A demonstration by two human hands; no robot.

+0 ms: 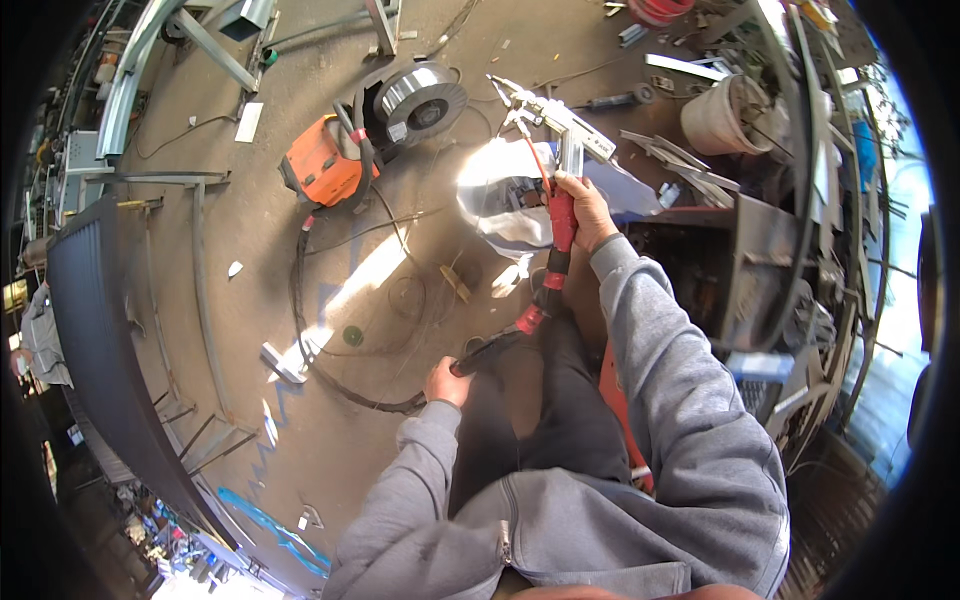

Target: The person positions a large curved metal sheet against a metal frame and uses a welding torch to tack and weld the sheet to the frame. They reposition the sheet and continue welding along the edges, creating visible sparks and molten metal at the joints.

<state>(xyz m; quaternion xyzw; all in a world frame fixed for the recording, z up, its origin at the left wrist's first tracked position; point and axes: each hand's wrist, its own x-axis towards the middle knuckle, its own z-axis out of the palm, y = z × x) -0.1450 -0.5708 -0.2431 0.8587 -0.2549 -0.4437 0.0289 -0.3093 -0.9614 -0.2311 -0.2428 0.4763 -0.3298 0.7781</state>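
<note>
Grey jacket [570, 515], 1 red-handled torch [562, 225] beyond.
Right hand [592, 208] grips the torch, left hand [444, 384] its dark cable [490, 353] nearer the body, probably bearing the weight; just left of the right hand, 1 white sack [532, 229] holds dark pieces [520, 190]; farther right, 1 pale bucket [706, 120] has unclear contents.

From where I stand, I count one left hand [446, 384] plus one right hand [592, 210], so two, and one red-and-black handle [562, 222]. There's one orange machine [328, 172], one wire spool [424, 106], one white bucket [710, 122], one red bucket [660, 9] (cut off up top), one green disc [352, 335] and one dark ribbed panel [92, 300]. The metal scraps [690, 172] are too jumbled to count.
</note>
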